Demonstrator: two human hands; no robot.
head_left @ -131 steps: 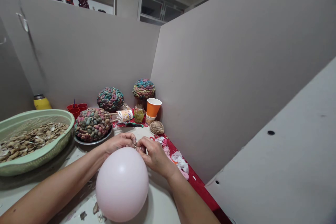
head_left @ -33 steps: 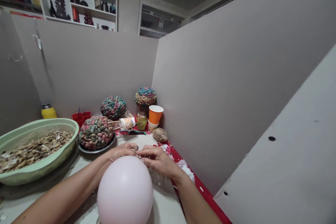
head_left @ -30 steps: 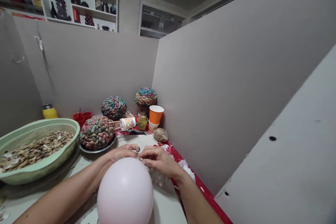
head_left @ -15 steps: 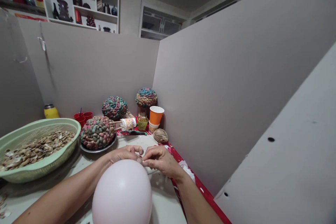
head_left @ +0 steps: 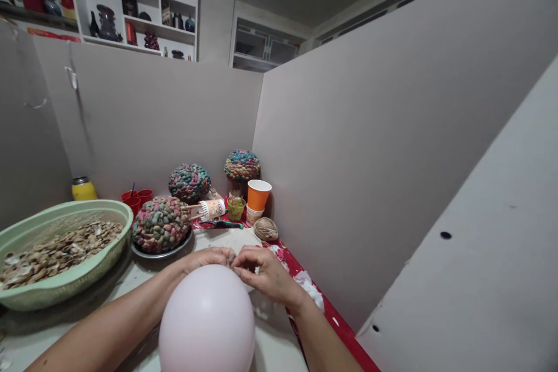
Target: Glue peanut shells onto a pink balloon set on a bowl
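A pale pink inflated balloon [head_left: 207, 322] fills the lower middle of the view, just in front of my hands. My left hand [head_left: 213, 257] is curled behind its top, closed at the balloon's far end; the neck is hidden there. My right hand [head_left: 257, 267] meets the left fingertips, thumb and forefinger pinched together. Whatever sits in that pinch is too small to make out. Beyond the hands lies a ball of brown twine [head_left: 265, 229].
On the left, a green basket [head_left: 124, 226] holds many shells. A ball covered in coloured shells [head_left: 161, 225] rests in a metal bowl [head_left: 159, 254]. Farther back are two similar shell-covered pieces, an orange paper cup [head_left: 258, 196] and red cups [head_left: 145, 196]. Grey partitions [head_left: 370, 145] enclose the table.
My left fingers have curled in more, and the right hand's pinch has shifted slightly left. The balloon sits a little farther right in view. The camera has tilted up slightly.
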